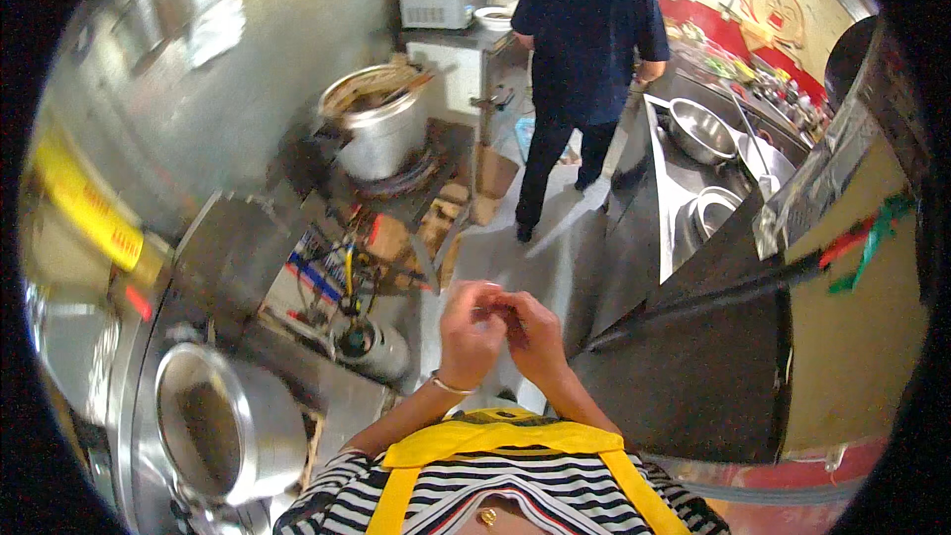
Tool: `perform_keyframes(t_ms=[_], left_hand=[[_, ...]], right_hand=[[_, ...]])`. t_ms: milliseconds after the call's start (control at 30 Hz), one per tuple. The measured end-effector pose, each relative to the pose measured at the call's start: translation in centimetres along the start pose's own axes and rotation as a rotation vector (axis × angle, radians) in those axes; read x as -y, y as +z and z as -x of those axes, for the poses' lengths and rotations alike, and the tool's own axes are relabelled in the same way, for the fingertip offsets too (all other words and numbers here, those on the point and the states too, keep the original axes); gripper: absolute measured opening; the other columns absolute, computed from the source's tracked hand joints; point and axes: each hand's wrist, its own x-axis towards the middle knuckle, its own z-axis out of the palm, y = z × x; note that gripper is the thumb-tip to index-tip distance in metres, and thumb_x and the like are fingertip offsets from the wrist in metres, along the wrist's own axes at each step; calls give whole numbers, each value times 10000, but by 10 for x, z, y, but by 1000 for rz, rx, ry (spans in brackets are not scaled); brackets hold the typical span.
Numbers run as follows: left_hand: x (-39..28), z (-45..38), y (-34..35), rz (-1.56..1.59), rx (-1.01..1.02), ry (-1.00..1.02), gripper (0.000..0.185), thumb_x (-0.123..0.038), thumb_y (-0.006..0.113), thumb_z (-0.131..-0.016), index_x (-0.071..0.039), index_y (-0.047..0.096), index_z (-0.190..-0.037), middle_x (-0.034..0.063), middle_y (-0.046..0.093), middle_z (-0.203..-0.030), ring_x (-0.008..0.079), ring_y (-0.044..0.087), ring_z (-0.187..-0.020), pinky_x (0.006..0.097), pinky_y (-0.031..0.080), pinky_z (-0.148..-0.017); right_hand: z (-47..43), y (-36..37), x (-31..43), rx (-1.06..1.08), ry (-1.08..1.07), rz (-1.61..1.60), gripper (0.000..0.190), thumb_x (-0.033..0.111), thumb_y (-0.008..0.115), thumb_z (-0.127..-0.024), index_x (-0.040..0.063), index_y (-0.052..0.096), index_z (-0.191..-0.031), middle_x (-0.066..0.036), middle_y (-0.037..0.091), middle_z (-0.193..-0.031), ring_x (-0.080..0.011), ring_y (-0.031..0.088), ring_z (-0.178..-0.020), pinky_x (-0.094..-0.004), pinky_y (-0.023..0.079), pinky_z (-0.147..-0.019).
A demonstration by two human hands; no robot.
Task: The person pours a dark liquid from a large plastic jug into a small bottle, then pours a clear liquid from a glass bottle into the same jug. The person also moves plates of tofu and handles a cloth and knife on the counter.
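Note:
In front of my chest, over the kitchen floor, my left hand and my right hand meet at the fingertips. Both are curled, and motion blurs them. Whether anything small sits between the fingers cannot be made out. A bracelet circles my left wrist. Below the hands is the bib of my yellow apron, worn over a striped shirt.
A person in dark clothes stands ahead, back turned, beside a sink counter holding a steel bowl. Left are a large metal pot, a gas cylinder and another deep pot. A dark panel stands right.

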Motion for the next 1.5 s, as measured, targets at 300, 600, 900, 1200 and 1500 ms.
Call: perform_keyframes(t_ms=[300, 600, 900, 1200, 1500], left_hand=[[101, -175, 56, 148, -68, -165, 236, 67, 558, -766, -27, 578, -981, 44, 530, -969, 124, 554, -854, 232, 501, -719], [181, -373, 181, 211, 198, -12, 267, 73, 558, -753, -45, 570, -993, 22, 516, -939, 99, 516, -800, 219, 460, -715], [262, -525, 363, 177, 388, -13, 241, 88, 543, -778, -23, 566, -991, 60, 520, -974, 141, 565, -839, 246, 492, -725], [288, -704, 489, 134, 357, 47, 245, 102, 552, -782, -23, 563, -993, 54, 508, -965, 119, 535, -800, 227, 467, -681], [413, -887, 674, 195, 657, 91, 208, 69, 519, -793, -26, 533, -977, 27, 447, -975, 100, 478, -828, 222, 440, -740]], right_hand=[[-178, -2, -120, 62, -30, 7, 281, -102, 618, -799, 24, 624, -1051, -146, 676, -933, -304, 682, -853, -325, 537, -717], [-329, -60, -243, -180, 137, 161, 292, -147, 596, -771, -3, 626, -1023, -134, 658, -908, -213, 674, -831, -291, 532, -736], [-461, -164, -408, -358, 225, 109, 252, -101, 627, -770, -21, 609, -1008, -106, 641, -884, -166, 664, -824, -272, 531, -761], [-639, -262, -516, -370, 80, 0, 326, -84, 631, -725, 38, 599, -1026, -153, 609, -867, -352, 631, -781, -364, 510, -651], [-783, -346, -711, -641, 152, 88, 252, -49, 634, -804, 10, 621, -1048, -115, 628, -900, -210, 664, -794, -284, 524, -700]])
